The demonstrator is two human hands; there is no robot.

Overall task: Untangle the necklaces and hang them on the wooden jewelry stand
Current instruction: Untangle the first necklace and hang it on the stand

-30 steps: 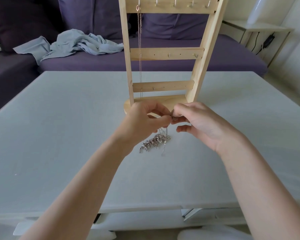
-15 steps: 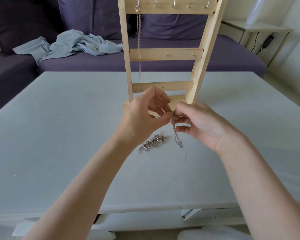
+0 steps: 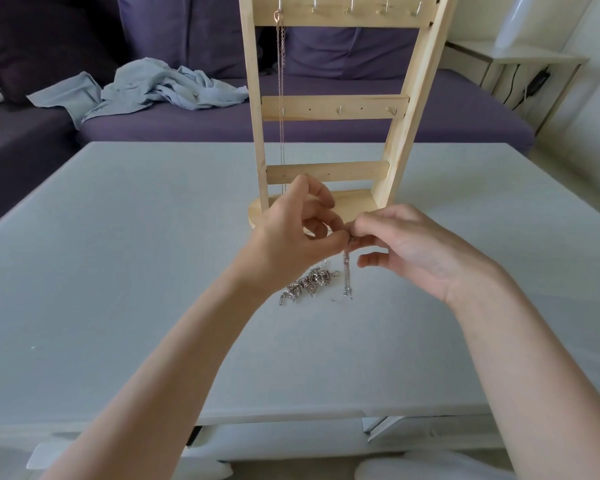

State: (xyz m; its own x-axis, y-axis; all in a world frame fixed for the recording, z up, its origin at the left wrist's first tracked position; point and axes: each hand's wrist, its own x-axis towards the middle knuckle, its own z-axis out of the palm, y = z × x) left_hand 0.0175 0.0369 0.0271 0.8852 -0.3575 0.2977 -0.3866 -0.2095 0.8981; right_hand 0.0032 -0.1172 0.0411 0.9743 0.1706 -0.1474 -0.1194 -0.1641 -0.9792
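Observation:
A wooden jewelry stand (image 3: 332, 107) with rows of small hooks rises at the middle of the grey table (image 3: 118, 271). A thin rose-gold necklace (image 3: 280, 98) hangs from its top-left hook. Just in front of the stand's base, my left hand (image 3: 291, 237) and my right hand (image 3: 409, 247) meet and pinch the top of a thin silver necklace (image 3: 346, 275), which hangs down to the table. A tangled heap of silver chains (image 3: 305, 284) lies on the table under my left hand, beside the hanging chain.
Behind the table runs a purple sofa (image 3: 326, 129) with a crumpled light-blue cloth (image 3: 142, 90) on it. A white side table (image 3: 520, 64) with a dark cable stands at the back right. A drawer front shows under the table's near edge.
The silver necklace has come up out of the heap and now hangs apart from it, to its right. My left hand's fingers have lifted and spread a little; both hands stay together.

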